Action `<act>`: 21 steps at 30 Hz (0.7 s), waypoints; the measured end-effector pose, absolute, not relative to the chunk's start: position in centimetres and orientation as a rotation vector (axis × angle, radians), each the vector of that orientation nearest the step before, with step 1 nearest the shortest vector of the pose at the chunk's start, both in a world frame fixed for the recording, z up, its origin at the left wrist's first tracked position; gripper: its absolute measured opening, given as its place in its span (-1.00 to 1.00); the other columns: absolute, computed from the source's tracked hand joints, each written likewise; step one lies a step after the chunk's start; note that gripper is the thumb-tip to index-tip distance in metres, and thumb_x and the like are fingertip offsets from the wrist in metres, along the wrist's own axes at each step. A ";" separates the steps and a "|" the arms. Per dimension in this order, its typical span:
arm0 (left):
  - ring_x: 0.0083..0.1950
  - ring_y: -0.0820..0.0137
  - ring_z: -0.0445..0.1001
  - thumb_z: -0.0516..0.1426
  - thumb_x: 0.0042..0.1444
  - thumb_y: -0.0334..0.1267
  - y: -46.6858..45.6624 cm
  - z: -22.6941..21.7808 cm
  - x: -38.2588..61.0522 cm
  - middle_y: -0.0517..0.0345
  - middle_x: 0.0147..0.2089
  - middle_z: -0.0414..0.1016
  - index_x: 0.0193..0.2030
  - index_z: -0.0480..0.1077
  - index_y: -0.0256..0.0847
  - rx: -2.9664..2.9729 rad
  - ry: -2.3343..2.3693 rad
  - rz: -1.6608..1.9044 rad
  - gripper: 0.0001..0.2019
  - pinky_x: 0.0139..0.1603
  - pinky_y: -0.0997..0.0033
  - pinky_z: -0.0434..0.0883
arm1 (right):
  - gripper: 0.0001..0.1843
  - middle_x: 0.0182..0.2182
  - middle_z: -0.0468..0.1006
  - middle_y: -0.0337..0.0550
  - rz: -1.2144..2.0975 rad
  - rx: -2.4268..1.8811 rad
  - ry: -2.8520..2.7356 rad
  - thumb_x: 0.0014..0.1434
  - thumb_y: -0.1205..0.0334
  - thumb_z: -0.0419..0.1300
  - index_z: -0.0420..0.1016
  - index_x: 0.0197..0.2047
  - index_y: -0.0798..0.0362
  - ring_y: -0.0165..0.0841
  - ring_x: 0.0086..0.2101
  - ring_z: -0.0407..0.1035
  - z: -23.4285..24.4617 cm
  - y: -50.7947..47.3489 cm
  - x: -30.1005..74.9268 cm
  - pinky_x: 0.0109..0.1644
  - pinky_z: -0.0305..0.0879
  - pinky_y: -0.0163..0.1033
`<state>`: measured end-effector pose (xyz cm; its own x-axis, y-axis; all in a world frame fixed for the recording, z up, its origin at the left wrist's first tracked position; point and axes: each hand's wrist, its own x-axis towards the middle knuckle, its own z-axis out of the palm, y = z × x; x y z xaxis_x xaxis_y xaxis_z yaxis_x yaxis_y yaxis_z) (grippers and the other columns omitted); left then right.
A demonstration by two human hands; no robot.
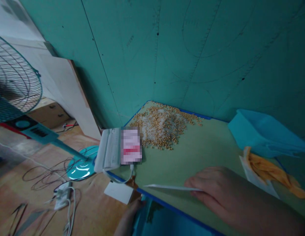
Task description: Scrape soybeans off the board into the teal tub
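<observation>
My right hand (pixel 213 193) is closed on a thin white card (pixel 172 187), seen almost edge-on just above the table's front edge. My left hand (pixel 131 213) is low at the front, its fingers against the rim of a blue bin (pixel 172 218) below the tabletop; it looks closed on that rim, though much of the hand is out of frame. On the pale green tabletop (pixel 201 147), a pile of yellow beans (pixel 164 124) mixed with whitish grains lies toward the far left corner, apart from both hands.
A blurred-out phone (pixel 131 146) with a white cable leans on a grey-white block (pixel 108 149) at the table's left edge. On the right are a blue fabric box (pixel 263 134) and an orange cloth (pixel 270 170). A fan (pixel 41 131) and a power strip (pixel 62 195) stand left; a green wall rises behind.
</observation>
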<state>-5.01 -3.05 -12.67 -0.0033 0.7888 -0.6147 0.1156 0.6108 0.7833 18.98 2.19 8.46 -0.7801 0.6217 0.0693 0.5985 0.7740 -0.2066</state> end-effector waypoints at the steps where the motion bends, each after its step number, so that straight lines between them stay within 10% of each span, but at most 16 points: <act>1: -0.12 -0.03 0.37 0.07 -0.51 -0.23 -3.1 -12.5 -5.1 0.08 -0.56 0.54 -0.88 0.08 -0.03 0.804 1.496 0.631 -0.83 0.04 0.15 0.22 | -0.78 -0.51 0.52 -0.26 0.273 -0.967 -2.846 0.05 0.38 0.00 0.44 -0.34 -0.03 -0.44 -0.54 0.36 8.5 2.2 18.9 -0.45 0.20 -0.38; 21: -0.30 0.15 0.40 0.12 -0.44 -0.25 -3.5 -15.7 -5.4 0.19 -0.60 0.51 -0.76 0.30 -0.09 0.813 1.506 0.689 -0.95 -0.08 0.21 0.32 | -0.79 -0.36 0.53 -0.22 0.271 -1.145 -2.829 0.16 0.24 -0.05 0.41 -0.26 -0.03 -0.39 -0.37 0.40 8.0 4.8 20.3 -0.35 0.22 -0.33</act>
